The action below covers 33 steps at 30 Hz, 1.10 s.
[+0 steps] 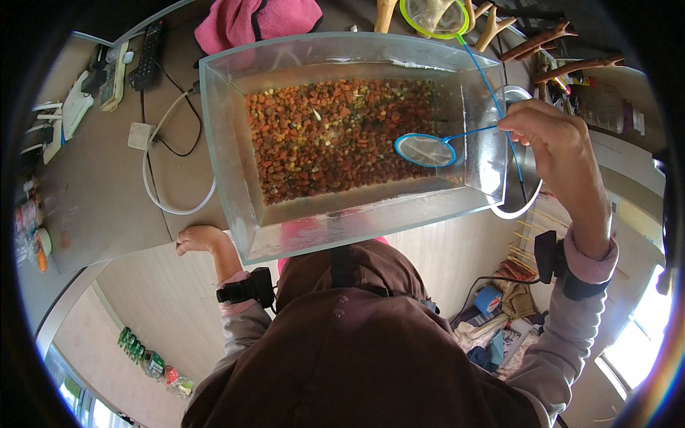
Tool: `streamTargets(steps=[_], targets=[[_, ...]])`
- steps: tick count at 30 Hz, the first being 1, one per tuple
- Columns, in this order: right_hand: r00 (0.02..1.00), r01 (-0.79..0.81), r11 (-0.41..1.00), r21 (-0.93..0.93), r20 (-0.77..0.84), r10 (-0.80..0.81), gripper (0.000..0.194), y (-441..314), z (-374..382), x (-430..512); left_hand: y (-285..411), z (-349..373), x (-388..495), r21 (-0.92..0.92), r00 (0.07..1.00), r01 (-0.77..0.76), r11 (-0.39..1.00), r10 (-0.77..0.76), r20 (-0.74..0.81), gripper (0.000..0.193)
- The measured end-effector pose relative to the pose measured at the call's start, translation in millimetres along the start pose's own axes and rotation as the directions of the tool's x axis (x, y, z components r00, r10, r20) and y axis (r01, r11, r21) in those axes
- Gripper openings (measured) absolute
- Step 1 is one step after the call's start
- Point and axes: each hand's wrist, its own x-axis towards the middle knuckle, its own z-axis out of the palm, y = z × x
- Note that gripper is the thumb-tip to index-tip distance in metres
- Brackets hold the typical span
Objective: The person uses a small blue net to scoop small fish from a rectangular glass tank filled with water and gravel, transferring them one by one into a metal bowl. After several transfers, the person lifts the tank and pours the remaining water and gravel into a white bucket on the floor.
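Observation:
A glass fish tank (214, 134) with orange-brown gravel (321, 128) on its bottom stands before me on a table. A small pale fish (317, 114) shows over the gravel. My right hand (546, 134), above the tank's right side, pinches the handle of a small round blue fish net (426, 150), whose hoop hangs inside the tank's right half. A green-rimmed net (439, 16) rests beyond the back right corner, and its long blue handle slants down past my right fingers. My left hand (199, 239) rests at the table's front edge, left of the tank, with its fingers curled and nothing visible in it.
Behind the tank lies a pink towel (257, 21); driftwood branches (540, 43) stand at the back right. A white-rimmed basin (516, 211) sits right of the tank. On the left are a white hose (160, 206), a power adapter (141, 135), a remote control (149, 53) and a power strip (113, 77).

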Motion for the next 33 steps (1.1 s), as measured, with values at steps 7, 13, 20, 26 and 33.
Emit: streamTargets(steps=[7, 13, 20, 26, 33], targets=[[0.999, 0.042, 0.998, -0.036, -0.008, -0.042, 0.022, -7, -5, 4, -2, -3, -3, 0.041, 0.999, 0.014, 0.999, -0.012, -0.049, 0.021], [0.995, -0.005, 0.999, -0.047, 0.100, 0.010, 0.019, -7, -22, 11, -1, 2, 1, -0.011, 1.000, -0.011, 1.000, 0.011, -0.011, 0.022], [0.979, -0.163, 0.984, 0.068, 0.137, 0.153, 0.012, 7, -23, 9, 2, 5, 0, 0.028, 1.000, -0.013, 1.000, 0.014, -0.021, 0.022], [0.924, -0.355, 0.922, 0.153, 0.204, 0.322, 0.012, 33, -35, 8, 4, 9, 2, 0.054, 1.000, 0.001, 0.999, 0.000, -0.021, 0.024], [0.861, -0.487, 0.823, 0.293, 0.319, 0.396, 0.011, 59, -40, 5, 3, 5, 2, 0.016, 0.996, -0.062, 0.998, 0.061, 0.059, 0.027]])
